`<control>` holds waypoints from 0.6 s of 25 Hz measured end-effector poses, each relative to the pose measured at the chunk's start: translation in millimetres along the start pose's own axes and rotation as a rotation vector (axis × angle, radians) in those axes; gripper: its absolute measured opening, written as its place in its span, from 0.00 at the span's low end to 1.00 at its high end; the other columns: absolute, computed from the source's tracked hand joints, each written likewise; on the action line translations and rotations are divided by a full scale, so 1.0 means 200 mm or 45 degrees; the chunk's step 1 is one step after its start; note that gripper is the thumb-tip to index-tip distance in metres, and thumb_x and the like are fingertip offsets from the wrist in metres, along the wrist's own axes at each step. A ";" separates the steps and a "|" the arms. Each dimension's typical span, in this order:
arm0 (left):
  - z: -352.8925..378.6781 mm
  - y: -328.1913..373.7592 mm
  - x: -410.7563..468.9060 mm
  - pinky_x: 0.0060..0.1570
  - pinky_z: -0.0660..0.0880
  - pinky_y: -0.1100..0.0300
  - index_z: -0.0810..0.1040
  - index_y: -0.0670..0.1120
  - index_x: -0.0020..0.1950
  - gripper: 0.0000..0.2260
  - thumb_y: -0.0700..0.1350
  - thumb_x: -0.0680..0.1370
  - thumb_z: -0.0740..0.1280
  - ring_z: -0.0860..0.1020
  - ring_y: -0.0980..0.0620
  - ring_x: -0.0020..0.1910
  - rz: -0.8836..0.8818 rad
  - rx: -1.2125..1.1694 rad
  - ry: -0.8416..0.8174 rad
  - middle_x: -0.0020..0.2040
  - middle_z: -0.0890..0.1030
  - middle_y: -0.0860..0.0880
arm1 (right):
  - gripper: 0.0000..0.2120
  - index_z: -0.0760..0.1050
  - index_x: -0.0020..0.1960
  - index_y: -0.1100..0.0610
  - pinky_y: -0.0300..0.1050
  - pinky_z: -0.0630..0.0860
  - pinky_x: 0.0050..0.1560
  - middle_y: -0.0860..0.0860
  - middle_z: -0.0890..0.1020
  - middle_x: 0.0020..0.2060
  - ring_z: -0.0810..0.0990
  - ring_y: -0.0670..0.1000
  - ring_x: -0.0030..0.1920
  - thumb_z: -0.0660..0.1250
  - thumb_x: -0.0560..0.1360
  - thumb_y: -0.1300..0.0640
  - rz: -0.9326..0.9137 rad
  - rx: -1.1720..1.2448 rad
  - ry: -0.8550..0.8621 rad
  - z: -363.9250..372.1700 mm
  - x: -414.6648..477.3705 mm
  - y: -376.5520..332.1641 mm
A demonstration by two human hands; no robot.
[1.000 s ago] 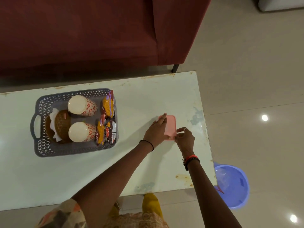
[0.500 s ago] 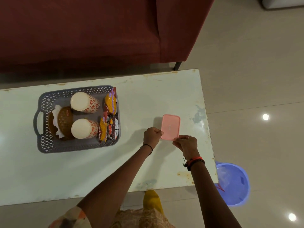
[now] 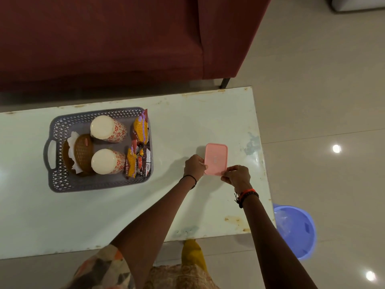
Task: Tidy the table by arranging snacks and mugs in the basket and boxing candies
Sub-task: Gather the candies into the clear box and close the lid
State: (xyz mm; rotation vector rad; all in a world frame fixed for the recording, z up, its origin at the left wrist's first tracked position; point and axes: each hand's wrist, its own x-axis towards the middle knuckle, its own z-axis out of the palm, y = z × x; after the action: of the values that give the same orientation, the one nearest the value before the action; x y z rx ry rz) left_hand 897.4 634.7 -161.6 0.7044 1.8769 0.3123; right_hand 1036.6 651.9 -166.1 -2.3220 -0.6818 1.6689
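Observation:
A pink lidded box (image 3: 215,157) lies flat on the white table (image 3: 187,126), right of centre. My left hand (image 3: 194,166) presses against its near-left edge with curled fingers. My right hand (image 3: 236,177) pinches its near-right corner. A grey lattice basket (image 3: 60,180) stands at the left and holds two upturned white mugs with red flowers (image 3: 108,128) (image 3: 107,161), yellow snack packets (image 3: 140,129) (image 3: 133,163) along its right side, and a brown woven item on white paper (image 3: 83,151).
A dark red sofa (image 3: 116,42) runs along the table's far side, its metal leg (image 3: 225,82) near the far right corner. A blue plastic bin (image 3: 295,230) stands on the tiled floor past the table's right edge.
My left hand slid from on top of the pink box to its near-left edge, uncovering the lid. My right hand stays at the near-right corner. The view shifted slightly.

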 end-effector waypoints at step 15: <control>0.00 0.03 0.02 0.56 0.72 0.48 0.51 0.58 0.75 0.34 0.34 0.77 0.61 0.76 0.39 0.54 0.420 0.588 -0.056 0.54 0.74 0.38 | 0.07 0.81 0.48 0.66 0.56 0.78 0.58 0.60 0.83 0.44 0.81 0.58 0.48 0.65 0.74 0.67 -0.411 -0.263 0.011 0.02 0.17 -0.27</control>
State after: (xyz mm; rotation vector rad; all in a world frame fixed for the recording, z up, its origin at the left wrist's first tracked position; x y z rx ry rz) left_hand 899.1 641.7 -161.0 1.3283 1.8028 0.0649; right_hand 1027.7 714.4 -174.3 -2.1968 -1.2053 1.5025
